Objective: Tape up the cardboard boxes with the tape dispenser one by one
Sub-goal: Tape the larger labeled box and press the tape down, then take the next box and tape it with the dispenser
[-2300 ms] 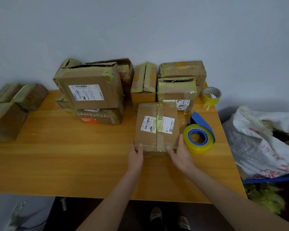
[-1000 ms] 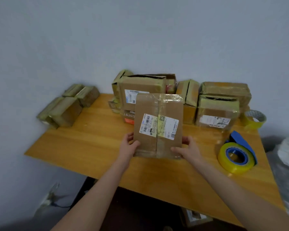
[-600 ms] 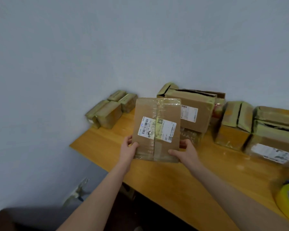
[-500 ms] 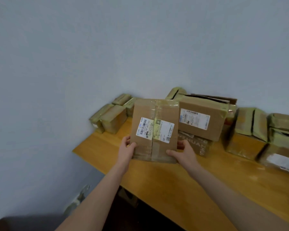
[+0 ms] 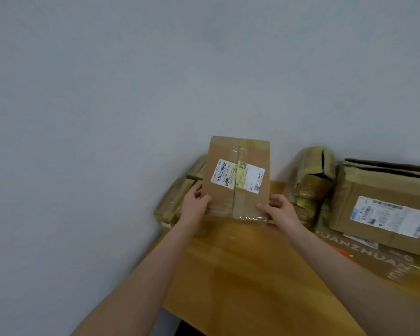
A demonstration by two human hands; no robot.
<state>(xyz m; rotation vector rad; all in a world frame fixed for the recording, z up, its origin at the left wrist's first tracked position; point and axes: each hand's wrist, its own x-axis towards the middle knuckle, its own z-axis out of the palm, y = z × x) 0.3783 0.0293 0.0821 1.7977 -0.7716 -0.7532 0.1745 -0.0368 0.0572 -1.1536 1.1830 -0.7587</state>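
A: Where is the box?
B: It stands upright over the far left corner of the table, in front of the wall. Its label faces the camera. Whether the bottom edge touches the table cannot be told.
A: How is it gripped?
B: The left hand holds the lower left edge, thumb on the front. The right hand holds the lower right corner the same way.
A: What is nearby?
B: Small boxes sit just behind the left hand; a large box lies at the right

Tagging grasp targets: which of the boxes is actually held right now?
The flat box with the white and yellow labels, gripped at its lower corners by left hand and right hand; none of the others is held.
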